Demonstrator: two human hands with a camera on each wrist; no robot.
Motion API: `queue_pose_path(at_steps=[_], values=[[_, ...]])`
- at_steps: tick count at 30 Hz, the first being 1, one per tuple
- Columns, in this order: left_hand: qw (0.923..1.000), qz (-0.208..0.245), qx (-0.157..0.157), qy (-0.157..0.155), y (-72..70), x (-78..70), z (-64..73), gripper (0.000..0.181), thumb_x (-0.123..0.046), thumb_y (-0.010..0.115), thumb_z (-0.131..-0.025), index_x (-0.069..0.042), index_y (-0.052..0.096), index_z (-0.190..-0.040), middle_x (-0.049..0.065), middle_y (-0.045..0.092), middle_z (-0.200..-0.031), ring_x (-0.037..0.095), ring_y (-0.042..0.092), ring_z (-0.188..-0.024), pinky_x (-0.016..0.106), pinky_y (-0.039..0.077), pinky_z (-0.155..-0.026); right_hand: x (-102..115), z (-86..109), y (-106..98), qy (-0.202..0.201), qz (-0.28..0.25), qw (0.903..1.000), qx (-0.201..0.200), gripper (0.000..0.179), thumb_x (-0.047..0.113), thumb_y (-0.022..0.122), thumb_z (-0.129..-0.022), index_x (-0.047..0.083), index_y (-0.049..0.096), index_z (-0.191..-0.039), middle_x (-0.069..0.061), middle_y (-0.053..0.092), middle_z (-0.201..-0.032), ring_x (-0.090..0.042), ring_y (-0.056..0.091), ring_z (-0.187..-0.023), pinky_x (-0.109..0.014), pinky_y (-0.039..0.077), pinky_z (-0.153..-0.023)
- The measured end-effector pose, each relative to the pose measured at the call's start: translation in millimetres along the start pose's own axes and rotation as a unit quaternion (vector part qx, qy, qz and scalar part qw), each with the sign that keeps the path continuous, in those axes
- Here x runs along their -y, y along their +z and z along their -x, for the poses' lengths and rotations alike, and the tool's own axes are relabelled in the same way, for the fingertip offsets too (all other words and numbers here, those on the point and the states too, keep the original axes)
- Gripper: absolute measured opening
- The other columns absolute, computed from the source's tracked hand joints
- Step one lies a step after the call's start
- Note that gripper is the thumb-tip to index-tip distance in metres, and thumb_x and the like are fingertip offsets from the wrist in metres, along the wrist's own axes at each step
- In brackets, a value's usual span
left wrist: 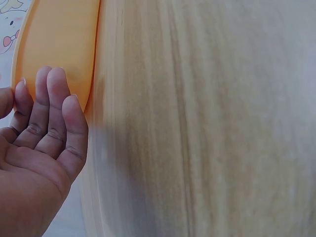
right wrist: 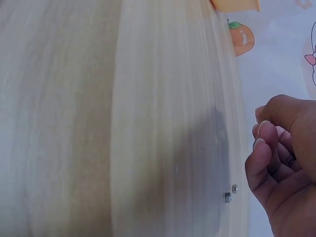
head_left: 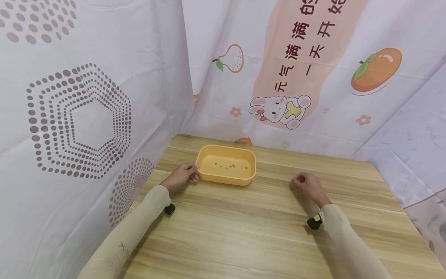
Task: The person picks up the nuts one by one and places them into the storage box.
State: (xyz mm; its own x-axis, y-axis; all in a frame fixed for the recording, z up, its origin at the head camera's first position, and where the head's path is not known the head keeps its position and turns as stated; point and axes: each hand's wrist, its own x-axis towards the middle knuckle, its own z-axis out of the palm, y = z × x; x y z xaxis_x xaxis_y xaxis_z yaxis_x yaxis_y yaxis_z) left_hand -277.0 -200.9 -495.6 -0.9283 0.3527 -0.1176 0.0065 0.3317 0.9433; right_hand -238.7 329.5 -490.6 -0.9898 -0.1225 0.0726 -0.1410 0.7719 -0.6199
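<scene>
A yellow rectangular tray stands on the wooden table, with several tiny metal pieces scattered over its floor. My left hand holds the tray's left end, thumb and index finger at the rim; in the left wrist view its other fingers lie near the outer wall. Right of the tray, my right hand hovers low over the table. Its fingers are curled and the thumb is close to the index finger; whether something sits between the tips is hidden. Two small metal nuts lie on the table near that hand in the right wrist view.
The wooden table runs back to a white curtain printed with fruit and a rabbit. Another patterned curtain hangs along the left side, close to my left arm. Pale marbled fabric borders the right side.
</scene>
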Motion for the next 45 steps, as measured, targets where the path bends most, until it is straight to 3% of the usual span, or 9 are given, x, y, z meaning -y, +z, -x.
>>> queue_pose_path(at_steps=[45], values=[[0.9997,0.02,-0.009,-0.011,2.5,-5.3,3.8,0.037,-0.031,0.047,-0.112,0.003,0.062,-0.106,0.014,0.067,-0.095,0.023,0.064,-0.081,0.034,0.058,-0.076,30.4,-13.9,12.1,-0.024,0.005,0.9996,-0.012,0.019,0.02,0.067,-0.101,0.002,0.073,-0.1,-0.007,0.071,-0.088,-0.015,0.063,-0.071,-0.028,0.053,-0.058]])
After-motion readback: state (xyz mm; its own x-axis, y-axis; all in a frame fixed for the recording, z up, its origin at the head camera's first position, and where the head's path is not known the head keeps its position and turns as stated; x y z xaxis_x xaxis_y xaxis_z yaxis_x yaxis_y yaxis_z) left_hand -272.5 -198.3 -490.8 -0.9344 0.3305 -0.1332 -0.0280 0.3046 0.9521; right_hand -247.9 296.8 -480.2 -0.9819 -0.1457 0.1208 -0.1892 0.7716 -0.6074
